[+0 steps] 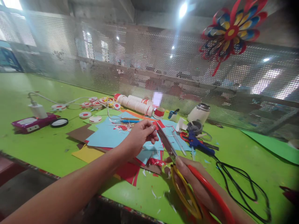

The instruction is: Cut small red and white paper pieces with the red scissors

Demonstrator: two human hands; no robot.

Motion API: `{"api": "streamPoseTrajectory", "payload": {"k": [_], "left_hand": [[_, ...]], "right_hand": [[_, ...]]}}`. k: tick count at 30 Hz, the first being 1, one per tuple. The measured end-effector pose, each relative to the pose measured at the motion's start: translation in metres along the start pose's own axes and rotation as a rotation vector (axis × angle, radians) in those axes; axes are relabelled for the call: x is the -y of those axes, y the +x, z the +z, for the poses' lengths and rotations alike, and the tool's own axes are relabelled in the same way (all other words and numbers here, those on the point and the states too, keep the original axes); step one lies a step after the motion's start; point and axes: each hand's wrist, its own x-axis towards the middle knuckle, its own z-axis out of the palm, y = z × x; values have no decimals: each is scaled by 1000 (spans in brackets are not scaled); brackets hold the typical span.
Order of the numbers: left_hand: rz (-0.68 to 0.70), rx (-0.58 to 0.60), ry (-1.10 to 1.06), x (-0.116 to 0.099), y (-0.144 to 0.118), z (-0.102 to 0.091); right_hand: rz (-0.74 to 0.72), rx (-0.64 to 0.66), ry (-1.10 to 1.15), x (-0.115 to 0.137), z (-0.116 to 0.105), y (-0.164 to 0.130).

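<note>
My left hand (143, 135) is closed, pinching a small piece of red paper (160, 124) between thumb and fingers over the sheets. My right hand (190, 174) grips a pair of scissors (168, 144) with one yellow and one red handle. The blades point up and away from me, their tips against or right beside the red paper. Below both hands lie light blue paper sheets (105, 134) on top of brown, yellow (87, 154) and red sheets (127, 172). Small cut scraps (153, 193) are scattered around.
A blue glue gun (201, 146) with a coiled black cord (247, 186) is at right, near a white jar (199, 113). White rolls (137, 105) lie behind the paper. At left are a purple power strip (35, 123) and a round black-rimmed disc (59, 123). A mesh screen (140, 68) stands behind.
</note>
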Motion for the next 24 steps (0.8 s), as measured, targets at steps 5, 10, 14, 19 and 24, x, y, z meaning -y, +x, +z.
{"api": "streamPoseTrajectory", "payload": {"k": [5,10,14,19,24], "left_hand": [[-12,-5,-29,0,-1,0],[-30,-21,-80,-1,0,2],[-36,-23,-93,-2,-1,2],[-38,-29,-102,-3,-2,2],[-36,-27,-106,-3,-2,2]], "right_hand": [[-17,-100,29,11,5,-6],[-2,-120,66,18,8,-9],[16,-112,59,10,8,-6],[6,-125,26,5,10,-4],[-18,-163,-3,5,11,-3]]}}
